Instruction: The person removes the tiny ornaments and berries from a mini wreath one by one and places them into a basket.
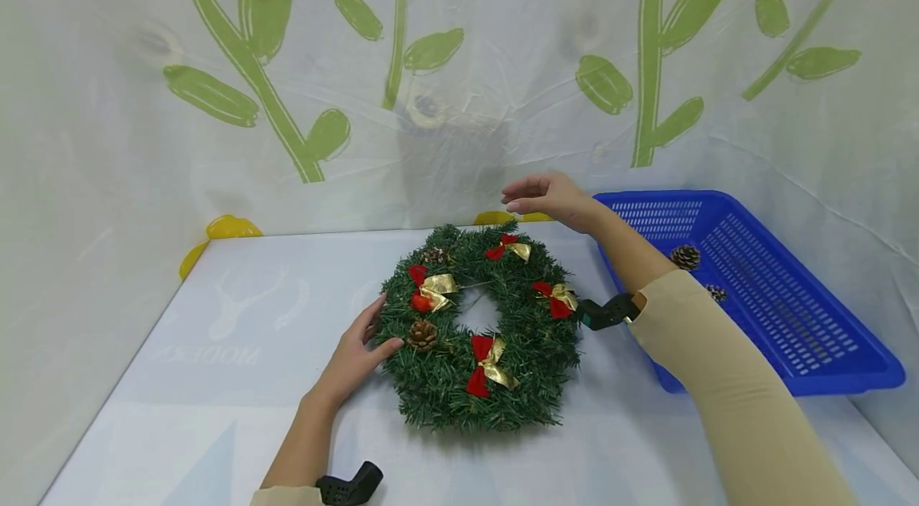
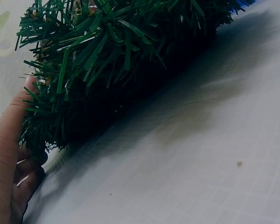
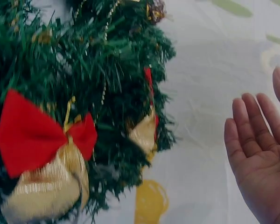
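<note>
A green wreath lies on the table in the head view. Several red-and-gold bows are on it, along with a brown pine cone, a frosted cone and a small red ball. My left hand holds the wreath's left edge, thumb above; its fingers are partly hidden by the greenery. Under that edge, curled fingertips show in the left wrist view. Beyond the wreath's upper right, my right hand hovers with loosely bent fingers. The right wrist view shows its palm bare, apart from the wreath.
To the right stands a blue perforated basket holding a pine cone and a smaller frosted cone. My right forearm passes over its near left side. A flower-printed curtain hangs behind the white table.
</note>
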A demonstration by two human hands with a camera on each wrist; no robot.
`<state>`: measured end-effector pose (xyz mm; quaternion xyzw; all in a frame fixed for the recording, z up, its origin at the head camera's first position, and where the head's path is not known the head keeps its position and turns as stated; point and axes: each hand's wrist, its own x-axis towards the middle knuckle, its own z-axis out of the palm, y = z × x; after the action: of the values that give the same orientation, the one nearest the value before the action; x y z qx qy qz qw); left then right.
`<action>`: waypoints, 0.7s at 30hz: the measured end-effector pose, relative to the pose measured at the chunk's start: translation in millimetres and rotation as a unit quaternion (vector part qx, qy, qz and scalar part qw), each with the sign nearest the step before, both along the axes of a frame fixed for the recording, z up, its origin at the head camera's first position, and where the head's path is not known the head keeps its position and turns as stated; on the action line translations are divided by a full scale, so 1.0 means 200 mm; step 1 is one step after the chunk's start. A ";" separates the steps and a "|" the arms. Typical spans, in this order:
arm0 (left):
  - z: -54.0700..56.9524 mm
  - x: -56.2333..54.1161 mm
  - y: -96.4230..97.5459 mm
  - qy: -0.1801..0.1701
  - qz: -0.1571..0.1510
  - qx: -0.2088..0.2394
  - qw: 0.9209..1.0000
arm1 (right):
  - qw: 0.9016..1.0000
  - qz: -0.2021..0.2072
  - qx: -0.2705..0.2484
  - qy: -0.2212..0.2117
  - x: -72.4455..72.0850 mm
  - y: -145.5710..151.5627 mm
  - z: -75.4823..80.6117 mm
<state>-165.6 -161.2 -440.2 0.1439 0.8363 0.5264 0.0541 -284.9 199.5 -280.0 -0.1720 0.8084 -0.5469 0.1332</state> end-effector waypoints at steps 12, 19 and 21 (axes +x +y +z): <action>-0.01 0.00 0.00 -0.002 -0.002 0.000 1.000 | 0.999 0.021 -0.041 -0.008 -0.02 -0.19 -0.05; -0.01 0.00 0.00 -0.002 -0.004 0.001 1.000 | 0.998 0.033 -0.052 0.008 -0.02 -0.30 -0.11; -0.01 0.00 0.00 -0.002 -0.003 0.001 1.000 | 0.998 0.022 -0.050 0.008 -0.01 -0.34 -0.13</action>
<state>-165.4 -161.6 -441.4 0.1456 0.8354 0.5270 0.0570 -287.8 132.0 -306.0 -0.2007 0.7772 -0.5820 0.1304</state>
